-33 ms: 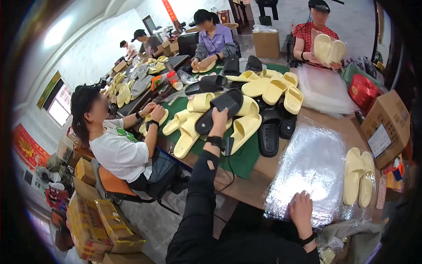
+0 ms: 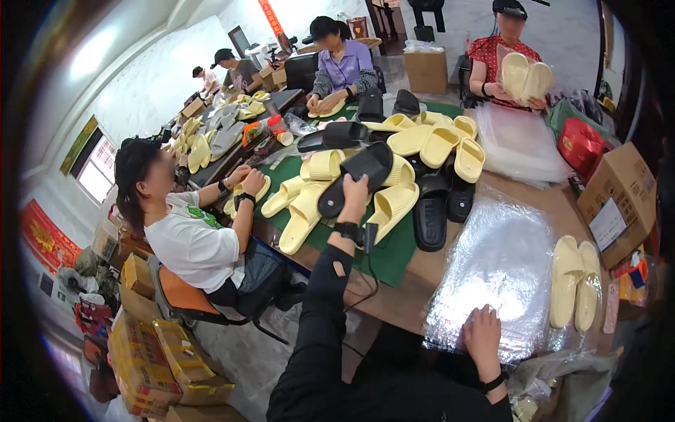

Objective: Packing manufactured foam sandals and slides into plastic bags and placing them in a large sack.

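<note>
My left hand (image 2: 354, 194) reaches out over the slipper pile and is closed around a black slipper (image 2: 368, 163), sole toward the lower left. Beneath and around it lie pale yellow slippers (image 2: 304, 219), some with ribbed straps. Another black slipper (image 2: 430, 211) rests to the right of that hand. Flat on a stack of clear plastic bags (image 2: 503, 246) near the table's front edge, my right hand (image 2: 482, 332) has its fingers extended and grips nothing. A pair of yellow slippers (image 2: 564, 281), apparently in clear plastic, lies to the right of the bags.
A cardboard box (image 2: 619, 204) stands at the right table edge, near a red bag (image 2: 582, 143). More clear bags (image 2: 520, 144) lie farther back. Co-workers sit around the table; one in a white shirt (image 2: 190, 243) is at my left. Taped cartons (image 2: 140, 359) fill the lower left.
My left hand and the black slipper have shifted slightly to the right. The right hand stays in place on the bags.
</note>
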A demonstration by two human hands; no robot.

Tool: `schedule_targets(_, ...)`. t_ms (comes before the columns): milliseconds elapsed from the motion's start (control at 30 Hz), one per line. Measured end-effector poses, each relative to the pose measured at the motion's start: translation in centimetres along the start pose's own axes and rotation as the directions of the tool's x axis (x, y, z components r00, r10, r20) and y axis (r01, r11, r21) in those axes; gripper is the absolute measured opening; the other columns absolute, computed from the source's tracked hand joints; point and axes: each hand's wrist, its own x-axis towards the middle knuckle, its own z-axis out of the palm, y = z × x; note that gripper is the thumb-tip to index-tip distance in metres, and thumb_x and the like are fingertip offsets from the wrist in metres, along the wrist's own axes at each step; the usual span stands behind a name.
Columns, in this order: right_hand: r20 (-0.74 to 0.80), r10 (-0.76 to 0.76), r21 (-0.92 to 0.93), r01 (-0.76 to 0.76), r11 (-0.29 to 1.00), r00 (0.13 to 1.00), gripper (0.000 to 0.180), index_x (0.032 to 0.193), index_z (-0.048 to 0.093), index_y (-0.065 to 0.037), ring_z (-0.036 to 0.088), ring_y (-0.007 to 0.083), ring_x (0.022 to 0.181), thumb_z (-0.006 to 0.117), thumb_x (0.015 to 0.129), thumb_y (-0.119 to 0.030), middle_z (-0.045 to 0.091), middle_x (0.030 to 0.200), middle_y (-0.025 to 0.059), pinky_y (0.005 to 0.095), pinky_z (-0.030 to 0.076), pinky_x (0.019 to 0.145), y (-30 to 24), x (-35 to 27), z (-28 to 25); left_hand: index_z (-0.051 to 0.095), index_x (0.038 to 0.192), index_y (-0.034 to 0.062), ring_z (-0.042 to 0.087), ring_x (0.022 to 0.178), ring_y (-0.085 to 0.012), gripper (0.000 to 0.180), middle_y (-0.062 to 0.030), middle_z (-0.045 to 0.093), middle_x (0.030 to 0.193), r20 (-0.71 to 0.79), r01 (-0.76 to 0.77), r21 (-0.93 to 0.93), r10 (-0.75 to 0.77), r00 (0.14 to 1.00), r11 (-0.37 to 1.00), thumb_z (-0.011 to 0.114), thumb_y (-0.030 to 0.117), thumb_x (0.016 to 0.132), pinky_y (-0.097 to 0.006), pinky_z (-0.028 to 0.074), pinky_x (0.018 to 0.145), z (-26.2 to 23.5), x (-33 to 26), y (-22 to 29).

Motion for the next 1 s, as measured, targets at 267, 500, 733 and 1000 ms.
schedule_targets(267, 0.093, 0.025, 0.031, -0.027, 0.999, 0.995, 0.053, 0.126, 0.048, -0.003, 0.037, 0.0426, 0.124, 0.06, 0.082, -0.03, 0.041, 0.134, 0.0235, 0.0516, 0.03, 0.102, 0.2, 0.1, -0.1, 0.047, 0.105, -0.0005, 0.054, 0.096, -0.0141, 0.02, -0.0075, 0.058, 0.105, 0.401, 0.055, -0.301, 0.074, 0.913, 0.952, 0.056, 0.002, 0.087, -0.028, 0.042, 0.085, 4.6, -10.8, 7.0)
schedule_targets(500, 0.06, 0.015, 0.042, -0.018, 0.999, 0.998, 0.054, 0.126, 0.049, -0.003, 0.037, 0.0415, 0.125, 0.06, 0.082, -0.032, 0.04, 0.134, 0.0229, 0.0526, 0.03, 0.102, 0.4, -0.7, 0.2, 0.054, 0.102, -0.0019, 0.05, 0.08, -0.0076, 0.021, -0.0003, 0.055, 0.086, 0.755, 0.114, -0.115, 0.012, 0.656, 0.987, 0.063, 0.006, 0.084, -0.023, 0.042, 0.071, 8.1, -22.0, 6.2)
schedule_targets(733, 0.219, 0.003, 0.066, -0.018, 0.998, 0.976, 0.044, 0.111, 0.058, -0.001, 0.047, 0.0393, 0.113, 0.061, 0.078, -0.031, 0.052, 0.12, 0.0224, 0.0557, 0.033, 0.098, 0.9, 0.0, 0.2, 0.048, 0.124, -0.0024, 0.059, 0.08, -0.0182, 0.052, -0.0177, 0.063, 0.094, 0.791, -0.028, 0.321, -0.252, 0.558, 0.947, 0.068, 0.014, 0.078, -0.03, 0.047, 0.073, 7.9, -26.5, 3.3)
schedule_targets(1000, 0.089, 0.001, -0.083, 0.007, 0.997, 0.996, 0.049, 0.124, 0.05, -0.004, 0.039, 0.0415, 0.123, 0.056, 0.084, -0.031, 0.044, 0.131, 0.0219, 0.0539, 0.033, 0.099, -0.2, 0.1, -0.6, 0.03, 0.136, 0.0056, 0.058, 0.085, -0.0137, 0.062, -0.0121, 0.063, 0.093, 0.775, 0.128, 0.161, -0.205, 0.598, 0.979, 0.061, -0.001, 0.082, -0.024, 0.047, 0.074, 8.5, -24.5, 1.4)
